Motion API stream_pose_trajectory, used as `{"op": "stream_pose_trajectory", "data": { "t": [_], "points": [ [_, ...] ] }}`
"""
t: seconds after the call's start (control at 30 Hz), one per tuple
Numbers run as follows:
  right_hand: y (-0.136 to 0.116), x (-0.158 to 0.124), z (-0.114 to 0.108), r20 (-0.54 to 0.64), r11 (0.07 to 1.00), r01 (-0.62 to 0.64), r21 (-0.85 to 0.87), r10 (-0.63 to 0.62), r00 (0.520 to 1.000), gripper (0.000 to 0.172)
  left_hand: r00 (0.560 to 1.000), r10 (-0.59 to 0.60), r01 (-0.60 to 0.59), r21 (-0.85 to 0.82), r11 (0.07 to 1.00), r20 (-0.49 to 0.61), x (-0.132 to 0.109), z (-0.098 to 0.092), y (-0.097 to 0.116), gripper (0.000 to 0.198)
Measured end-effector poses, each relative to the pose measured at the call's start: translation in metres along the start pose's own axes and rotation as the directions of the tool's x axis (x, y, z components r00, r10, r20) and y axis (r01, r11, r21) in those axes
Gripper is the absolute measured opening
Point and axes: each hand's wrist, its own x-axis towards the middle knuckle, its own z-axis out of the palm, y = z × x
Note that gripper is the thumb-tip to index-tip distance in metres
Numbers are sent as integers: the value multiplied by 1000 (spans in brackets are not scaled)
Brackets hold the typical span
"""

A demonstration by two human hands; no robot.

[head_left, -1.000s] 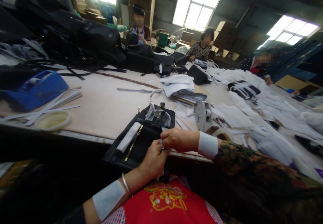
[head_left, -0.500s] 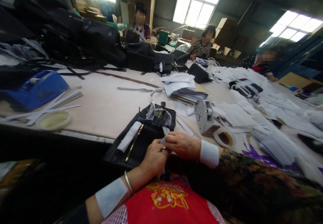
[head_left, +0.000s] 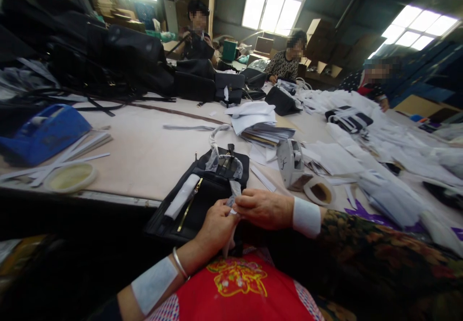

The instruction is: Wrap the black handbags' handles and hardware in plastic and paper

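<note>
A black bag (head_left: pixel 209 193) with a gold zip (head_left: pixel 189 204) lies at the table's front edge, partly over it. White paper (head_left: pixel 183 196) covers a strip beside the zip. Thin clear wrapping (head_left: pixel 214 153) surrounds the bag's looped handle. Both hands meet at the bag's lower right side, on a strap wrapped in whitish film (head_left: pixel 235 190). My left hand (head_left: pixel 216 225) is closed on this wrapped strap, thumb and fingers pinched. My right hand (head_left: pixel 265 207) pinches the same strap just to the right. The fingertips hide the exact spot where they grip.
Right of the bag stand a grey tape dispenser (head_left: pixel 290 166) and a tape roll (head_left: pixel 320 191). A paper stack (head_left: pixel 253 118) lies behind. To the left are a blue dispenser (head_left: pixel 45 133), paper strips and a round dish (head_left: pixel 70 177). Black bags (head_left: pixel 133 56) pile up far left; several co-workers sit opposite.
My right hand has shifted slightly right, its fingers still at the wrapped strap. The view has swung a little, moving the table items left. A co-worker at the back has lifted a black item.
</note>
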Motion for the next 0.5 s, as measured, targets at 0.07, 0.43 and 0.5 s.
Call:
{"op": "stream_pose_trajectory", "data": {
  "t": [0.07, 0.43, 0.5],
  "points": [
    [-3, -4, 2, -42, 1000, -25, -4, 25, 999, 22, 1000, 9, -9, 4, 1000, 18, -2, -2, 2, 33],
    [-8, -15, 20, -308, 992, -122, -27, 108, 945, 19, 1000, -16, 18, -85, 996, 26, -4, -4, 6, 43],
    [-15, -15, 26, -421, 980, -185, 69, 197, 885, 19, 999, -34, 35, -76, 996, 14, -3, -2, 4, 45]
  ]
}}
